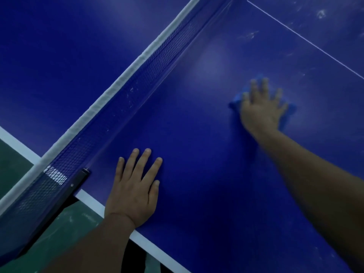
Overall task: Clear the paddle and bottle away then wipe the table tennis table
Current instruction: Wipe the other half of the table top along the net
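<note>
Blue cloth [289,113] under right hand [260,111]; left hand [134,192] flat on table [197,154].

A blue cloth [291,110] is pressed flat on the blue table [197,134] by the right hand [260,109]. The left hand [134,190] is laid flat near the net [118,99].

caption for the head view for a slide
Right hand presses a blue cloth on the table while the left hand rests flat near the net.
</note>
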The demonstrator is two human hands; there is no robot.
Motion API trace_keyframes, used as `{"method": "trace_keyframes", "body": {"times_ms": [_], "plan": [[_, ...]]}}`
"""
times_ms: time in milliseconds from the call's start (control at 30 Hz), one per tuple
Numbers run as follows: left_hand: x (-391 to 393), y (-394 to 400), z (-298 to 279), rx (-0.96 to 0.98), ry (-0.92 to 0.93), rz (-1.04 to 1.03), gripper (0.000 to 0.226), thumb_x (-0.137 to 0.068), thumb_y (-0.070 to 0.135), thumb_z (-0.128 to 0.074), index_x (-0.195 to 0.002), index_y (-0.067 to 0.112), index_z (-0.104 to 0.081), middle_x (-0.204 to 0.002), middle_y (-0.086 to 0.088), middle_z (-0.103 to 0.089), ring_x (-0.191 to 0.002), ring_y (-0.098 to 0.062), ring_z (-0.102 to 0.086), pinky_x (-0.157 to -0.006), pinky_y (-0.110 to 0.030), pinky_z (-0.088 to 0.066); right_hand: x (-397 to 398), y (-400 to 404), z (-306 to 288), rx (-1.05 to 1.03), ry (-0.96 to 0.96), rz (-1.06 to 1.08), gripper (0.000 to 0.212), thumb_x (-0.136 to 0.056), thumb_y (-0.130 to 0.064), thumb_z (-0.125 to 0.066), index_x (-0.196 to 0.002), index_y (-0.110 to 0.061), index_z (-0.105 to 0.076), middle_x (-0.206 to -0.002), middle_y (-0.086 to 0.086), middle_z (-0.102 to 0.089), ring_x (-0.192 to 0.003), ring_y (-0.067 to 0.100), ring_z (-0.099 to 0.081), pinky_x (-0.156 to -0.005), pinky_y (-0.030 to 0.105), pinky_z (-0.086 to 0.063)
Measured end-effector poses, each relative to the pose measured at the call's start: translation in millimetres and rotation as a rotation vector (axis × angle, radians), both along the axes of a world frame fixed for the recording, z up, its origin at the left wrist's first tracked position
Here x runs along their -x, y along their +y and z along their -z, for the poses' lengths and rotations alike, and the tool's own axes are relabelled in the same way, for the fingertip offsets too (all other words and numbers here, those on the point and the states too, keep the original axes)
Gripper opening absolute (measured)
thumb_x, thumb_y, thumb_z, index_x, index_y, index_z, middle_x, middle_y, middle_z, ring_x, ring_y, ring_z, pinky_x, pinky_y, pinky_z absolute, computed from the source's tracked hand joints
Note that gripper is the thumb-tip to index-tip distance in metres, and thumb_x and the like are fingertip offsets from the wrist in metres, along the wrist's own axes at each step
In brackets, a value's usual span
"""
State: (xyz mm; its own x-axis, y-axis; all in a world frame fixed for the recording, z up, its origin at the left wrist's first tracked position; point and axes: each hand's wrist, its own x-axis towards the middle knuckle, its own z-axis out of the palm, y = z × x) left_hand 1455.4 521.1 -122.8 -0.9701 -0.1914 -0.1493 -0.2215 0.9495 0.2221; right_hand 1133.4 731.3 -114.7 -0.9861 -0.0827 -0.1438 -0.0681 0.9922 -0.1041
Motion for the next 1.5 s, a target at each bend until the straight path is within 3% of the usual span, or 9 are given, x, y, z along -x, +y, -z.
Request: {"method": "trace_keyframes", "body": {"times_ms": [100,267,467,700,867,967,1133,1367,1500], "plan": [[-0.7,-0.7,0.9,0.004,-0.003,0.005,0.055,-0.099,0.040,-0.028,-0.151,0.022,-0.035,-0.161,-0.008,-0.027,-0.151,-0.031,-0.015,-0.119,-0.057,-0.011,-21.9,-20.9,-4.8,0.027,0.013,0.224,0.062,-0.099,-0.055,-0.014,-0.158,-0.036,-0.011,-0.167,-0.008,-0.001,-0.151,0.041,0.003,-0.114,0.070,0.002],[1.1,0.3,-0.4,0.007,-0.002,0.005,0.054,-0.100,0.040,-0.029,-0.150,0.022,-0.037,-0.161,-0.008,-0.028,-0.151,-0.031,-0.017,-0.119,-0.057,-0.011,-75.7,-78.0,5.8,-0.028,-0.034,-0.584,0.060,-0.098,-0.060,-0.014,-0.156,-0.042,-0.015,-0.166,-0.013,-0.006,-0.152,0.034,0.002,-0.117,0.065,0.007],[-0.3,-1.1,0.3,0.009,-0.023,0.017,0.055,-0.100,0.041,-0.028,-0.151,0.023,-0.035,-0.161,-0.008,-0.026,-0.151,-0.031,-0.015,-0.119,-0.057,-0.011,-34.7,-29.2,-4.2,-0.034,-0.024,-0.230,0.063,-0.097,-0.058,-0.014,-0.157,-0.039,-0.014,-0.167,-0.010,-0.001,-0.152,0.036,0.004,-0.117,0.066,0.002],[-0.2,-2.3,1.0,0.031,-0.040,0.023,0.055,-0.100,0.041,-0.030,-0.152,0.025,-0.031,-0.162,-0.008,-0.026,-0.151,-0.031,-0.015,-0.118,-0.057,-0.012,-99.0,-139.8,8.0,0.017,-0.014,-0.946,0.058,-0.100,-0.057,-0.012,-0.155,-0.039,-0.021,-0.166,-0.008,-0.012,-0.152,0.036,-0.002,-0.117,0.065,0.005],[0.8,-2.0,0.8,0.017,-0.040,0.026,0.055,-0.100,0.041,-0.030,-0.153,0.026,-0.028,-0.162,-0.006,-0.023,-0.152,-0.030,-0.014,-0.117,-0.058,-0.013,53.9,-115.9,2.8,-0.024,0.030,-0.384,0.062,-0.098,-0.056,-0.012,-0.157,-0.039,-0.015,-0.167,-0.010,-0.005,-0.152,0.038,0.001,-0.115,0.069,0.002],[0.2,-2.9,0.4,0.002,-0.043,0.026,0.055,-0.100,0.041,-0.030,-0.153,0.026,-0.029,-0.162,-0.007,-0.023,-0.152,-0.030,-0.014,-0.117,-0.058,-0.013,53.6,-106.9,-1.8,0.043,-0.012,-0.088,0.063,-0.099,-0.056,-0.013,-0.158,-0.036,-0.011,-0.167,-0.009,0.000,-0.151,0.040,0.007,-0.114,0.070,0.005],[1.1,-3.1,0.1,0.007,-0.034,0.023,0.054,-0.100,0.041,-0.027,-0.152,0.025,-0.032,-0.162,-0.007,-0.025,-0.151,-0.031,-0.015,-0.117,-0.057,-0.013,-55.4,-135.1,8.4,-0.049,-0.013,-0.788,0.062,-0.099,-0.058,-0.010,-0.157,-0.038,-0.013,-0.166,-0.010,-0.005,-0.152,0.034,0.003,-0.116,0.065,0.006],[1.6,-2.5,-2.6,-0.033,-0.026,0.004,0.055,-0.099,0.040,-0.032,-0.151,0.024,-0.035,-0.161,-0.007,-0.027,-0.151,-0.030,-0.016,-0.118,-0.057,-0.013,46.5,-53.1,-7.1,0.021,-0.073,-0.068,0.067,-0.092,-0.041,-0.014,-0.158,-0.034,-0.005,-0.166,-0.010,0.006,-0.151,0.035,0.011,-0.116,0.066,0.007],[1.7,0.1,-11.1,-0.076,-0.026,-0.008,0.054,-0.097,0.040,-0.035,-0.148,0.022,-0.044,-0.159,-0.008,-0.032,-0.150,-0.029,-0.020,-0.118,-0.055,-0.013,-43.0,-70.7,4.5,-0.038,-0.090,-0.610,0.065,-0.096,-0.052,-0.007,-0.158,-0.035,-0.003,-0.166,-0.012,0.007,-0.152,0.034,0.009,-0.116,0.063,0.006]]}}
